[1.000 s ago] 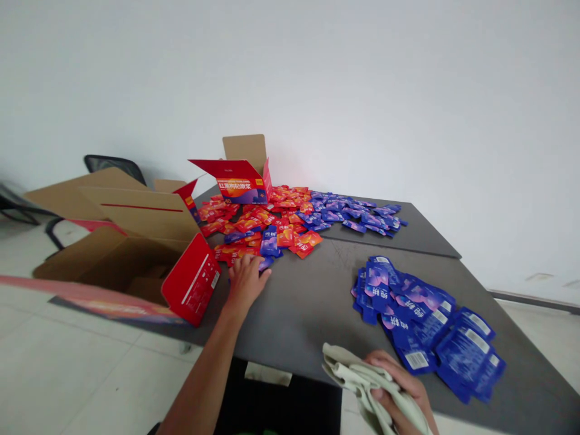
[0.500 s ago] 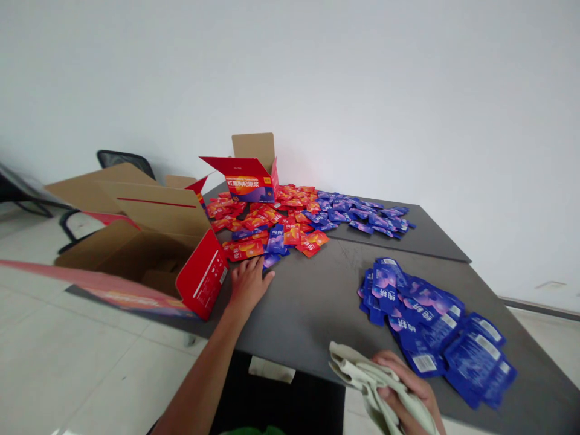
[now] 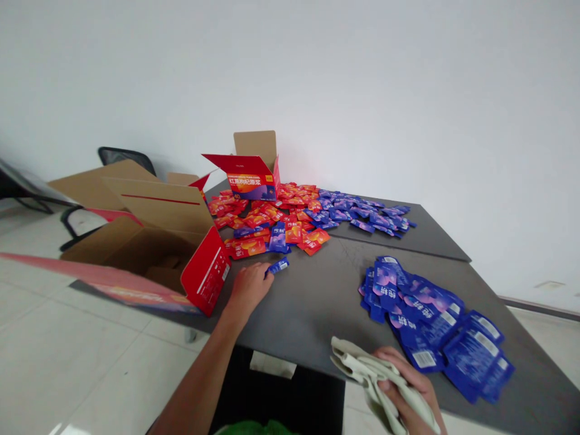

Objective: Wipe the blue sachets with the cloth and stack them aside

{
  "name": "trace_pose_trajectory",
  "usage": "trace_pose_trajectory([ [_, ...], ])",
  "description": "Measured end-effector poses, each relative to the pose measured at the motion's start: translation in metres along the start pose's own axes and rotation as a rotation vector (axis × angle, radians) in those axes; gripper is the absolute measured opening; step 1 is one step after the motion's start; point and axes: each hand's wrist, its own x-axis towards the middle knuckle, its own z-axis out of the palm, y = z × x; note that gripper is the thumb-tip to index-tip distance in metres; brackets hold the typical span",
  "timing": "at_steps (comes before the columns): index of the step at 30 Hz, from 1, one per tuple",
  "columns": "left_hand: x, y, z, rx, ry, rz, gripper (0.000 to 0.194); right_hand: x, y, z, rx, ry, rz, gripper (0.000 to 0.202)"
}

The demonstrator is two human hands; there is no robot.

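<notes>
My left hand (image 3: 252, 286) is closed on a blue sachet (image 3: 278, 266), whose end sticks out past the fingertips just above the table. Right behind it lies a heap of red sachets (image 3: 247, 246) with a few blue ones mixed in. An open red carton (image 3: 207, 275) stands to the left of this hand. At the front edge, my right hand (image 3: 410, 383) grips a folded pale cloth (image 3: 362, 368). Beyond that hand, a pile of blue pouches (image 3: 426, 314) lies flat and overlapping on the dark table.
A second open red carton (image 3: 254, 181) stands at the back among the red sachets. A spread of small blue sachets (image 3: 362, 212) lies to its right. The grey table (image 3: 312, 302) meets a white wall (image 3: 408, 109) behind. A black chair (image 3: 125, 158) is at the far left.
My left hand has drawn a blue sachet off the near edge of the heap, pulling it slightly toward me. My right hand stays about where it was, still gripping the cloth.
</notes>
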Motion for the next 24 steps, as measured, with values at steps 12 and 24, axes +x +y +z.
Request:
trace_pose_trajectory([
  [12,-0.061,0.013,0.039,-0.517,-0.102,-0.062,0.057,-0.006,0.008,0.005,0.044,0.139,0.131,0.025],
  [24,-0.145,0.014,0.037,-0.079,0.031,0.448,0.043,0.01,-0.01,0.025,-0.021,0.32,0.394,0.046],
])
